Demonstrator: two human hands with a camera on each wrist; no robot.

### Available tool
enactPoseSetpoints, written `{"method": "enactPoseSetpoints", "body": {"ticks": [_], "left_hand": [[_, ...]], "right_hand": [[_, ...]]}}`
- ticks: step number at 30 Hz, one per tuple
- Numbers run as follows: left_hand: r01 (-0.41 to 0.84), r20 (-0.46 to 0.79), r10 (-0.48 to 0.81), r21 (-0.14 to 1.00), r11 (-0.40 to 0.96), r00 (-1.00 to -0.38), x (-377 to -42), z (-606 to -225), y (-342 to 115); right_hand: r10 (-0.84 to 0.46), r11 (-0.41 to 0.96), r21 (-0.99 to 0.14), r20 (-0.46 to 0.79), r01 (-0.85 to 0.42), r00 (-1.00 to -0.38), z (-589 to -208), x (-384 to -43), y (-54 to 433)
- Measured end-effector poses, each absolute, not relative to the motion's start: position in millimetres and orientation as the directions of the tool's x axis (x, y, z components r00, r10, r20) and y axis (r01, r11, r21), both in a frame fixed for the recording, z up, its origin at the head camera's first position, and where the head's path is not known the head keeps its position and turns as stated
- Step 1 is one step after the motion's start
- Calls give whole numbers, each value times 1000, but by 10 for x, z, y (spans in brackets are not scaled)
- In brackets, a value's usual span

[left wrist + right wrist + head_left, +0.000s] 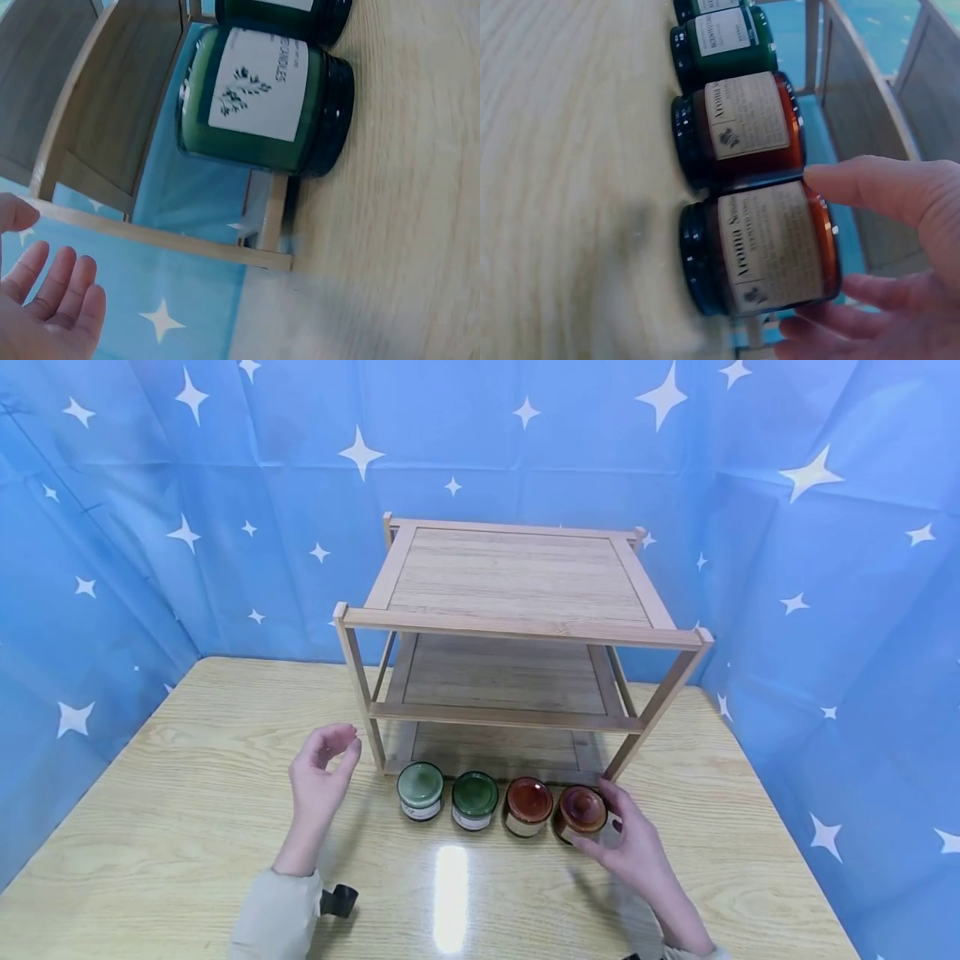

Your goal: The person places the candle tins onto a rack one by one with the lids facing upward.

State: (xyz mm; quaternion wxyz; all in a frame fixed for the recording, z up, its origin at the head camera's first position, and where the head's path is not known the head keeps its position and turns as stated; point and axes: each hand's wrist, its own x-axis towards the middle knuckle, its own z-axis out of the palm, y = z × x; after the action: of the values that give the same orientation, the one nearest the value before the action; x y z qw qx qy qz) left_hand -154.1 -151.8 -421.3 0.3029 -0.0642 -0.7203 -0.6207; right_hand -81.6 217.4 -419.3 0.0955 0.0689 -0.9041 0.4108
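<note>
Several candle jars stand in a row on their dark lids, glass bases up, along the front of a wooden rack (510,718). From left come a pale green candle jar (420,785), a dark green candle jar (475,793), and a red-brown candle jar (528,800). At the right end, my right hand (637,852) grips another brown candle jar (776,251) between thumb and fingers; its cream label faces the wrist camera. My left hand (318,785) hovers left of the pale green jar, fingers loosely bent, holding nothing.
The rack has a top shelf (517,572), a middle shelf (510,672) and a low one behind the jars. A light wooden table (187,827) carries everything. Blue cloth (262,527) with white stars hangs behind and at both sides.
</note>
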Motion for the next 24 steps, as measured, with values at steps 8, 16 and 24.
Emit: {"method": "enactPoseSetpoints", "body": {"ticks": [8, 16, 24], "left_hand": [[429, 422, -200, 903, 12, -884, -1629, -4234, -1528], [413, 392, -188, 907, -86, -901, -1688, -4269, -1516], [410, 375, -214, 900, -149, -902, -1713, -4265, -1473]], "right_hand": [[-52, 593, -800, 75, -92, -996, -4305, -861, 2221], [-6, 503, -864, 13, -14, -1000, -4398, -868, 2214], [-13, 535, -844, 44, -44, -999, -4446, -893, 2235]]}}
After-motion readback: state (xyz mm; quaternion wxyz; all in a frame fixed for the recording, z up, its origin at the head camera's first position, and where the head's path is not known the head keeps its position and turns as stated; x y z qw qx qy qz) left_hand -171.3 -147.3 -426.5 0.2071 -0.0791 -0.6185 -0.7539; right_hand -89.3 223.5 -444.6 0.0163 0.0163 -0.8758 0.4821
